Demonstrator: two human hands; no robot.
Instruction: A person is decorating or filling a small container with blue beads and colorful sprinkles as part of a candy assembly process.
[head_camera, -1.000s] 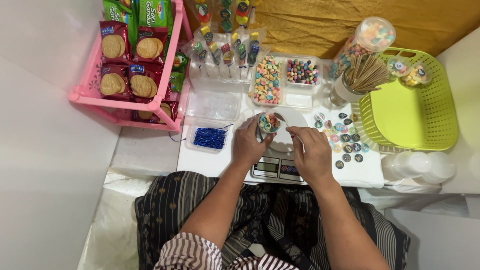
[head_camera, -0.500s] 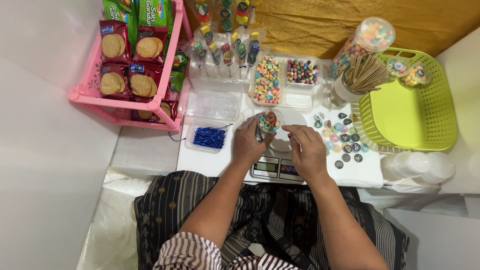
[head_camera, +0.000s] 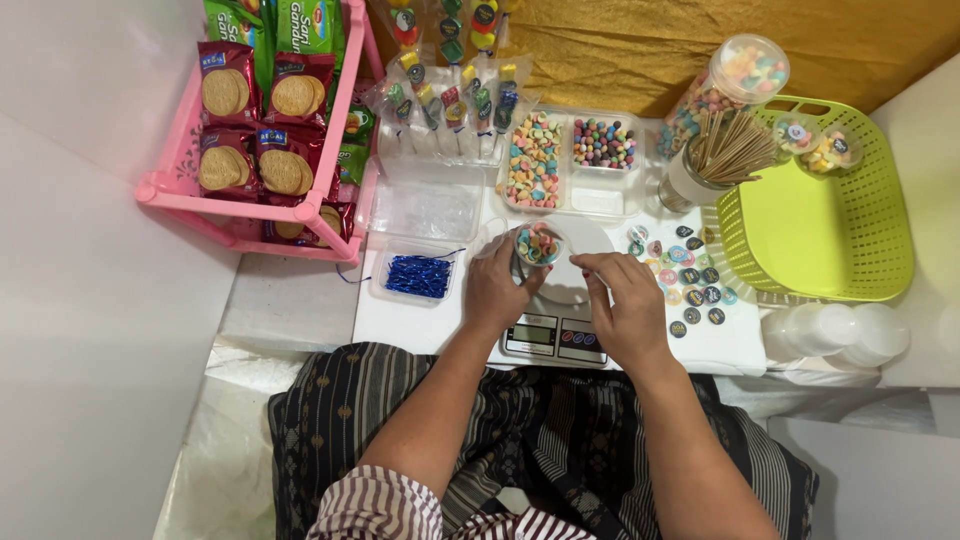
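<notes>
You held a candy cup over the scale.
Your left hand (head_camera: 497, 290) grasped the small candy-filled cup (head_camera: 538, 244) above the digital kitchen scale (head_camera: 556, 335); your right hand (head_camera: 628, 312) rested half-curled on the scale, grasping nothing.

The left hand (head_camera: 497, 288) held a small cup of candy (head_camera: 537, 245) over the scale (head_camera: 556, 335). The right hand (head_camera: 625, 310) rested beside it, near round stickers (head_camera: 690, 278).

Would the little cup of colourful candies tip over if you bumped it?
Probably. The small clear plastic cup of pastel candies looks light and is filled to the brim, so a bump could spill pieces. The left hand is gripping its side, which likely steadies it. It sits over the white kitchen scale, whose smooth top might let it slide.
</notes>
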